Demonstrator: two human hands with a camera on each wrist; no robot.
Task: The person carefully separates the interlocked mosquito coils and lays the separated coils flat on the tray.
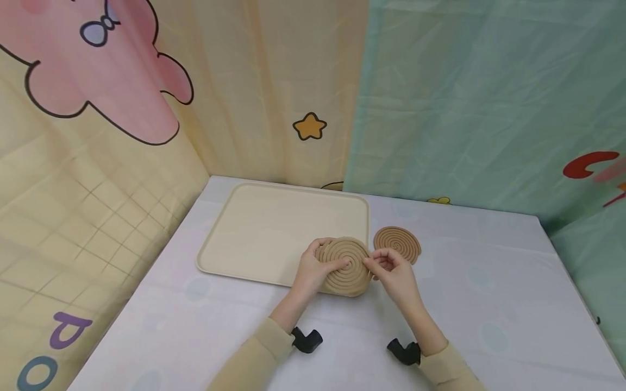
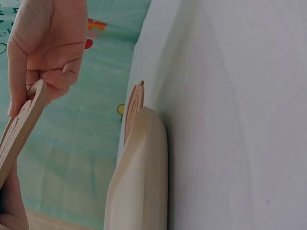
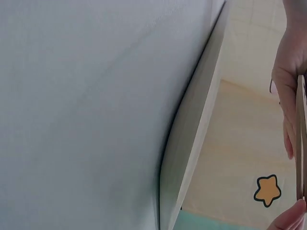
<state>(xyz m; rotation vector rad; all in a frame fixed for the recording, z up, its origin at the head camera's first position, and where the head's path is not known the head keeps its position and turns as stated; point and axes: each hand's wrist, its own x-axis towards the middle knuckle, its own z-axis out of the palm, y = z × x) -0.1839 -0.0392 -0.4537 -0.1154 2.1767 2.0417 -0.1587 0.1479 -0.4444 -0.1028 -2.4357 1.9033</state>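
A flat, round, light-tan mosquito coil [image 1: 354, 283] is raised above the tray's near right corner. My left hand [image 1: 309, 270] holds it from the left, the thumb lying across its centre and the other fingers at its far left edge. From the other side, my right hand [image 1: 397, 276] pinches the coil's right edge between thumb and fingers. Seen edge-on in the left wrist view, the coil [image 2: 24, 127] is thin and tilted; in the right wrist view it [image 3: 300, 143] shows a narrow slit along its edge. A browner mosquito coil [image 1: 395, 242] lies flat just beyond my right hand.
A cream rectangular tray [image 1: 274, 233] with a raised rim lies on the white-covered table [image 1: 489, 304]. Patterned curtains [image 1: 254, 92] hang along the back and sides of the table. Black wrist mounts [image 1: 308, 341] sit at both cuffs.
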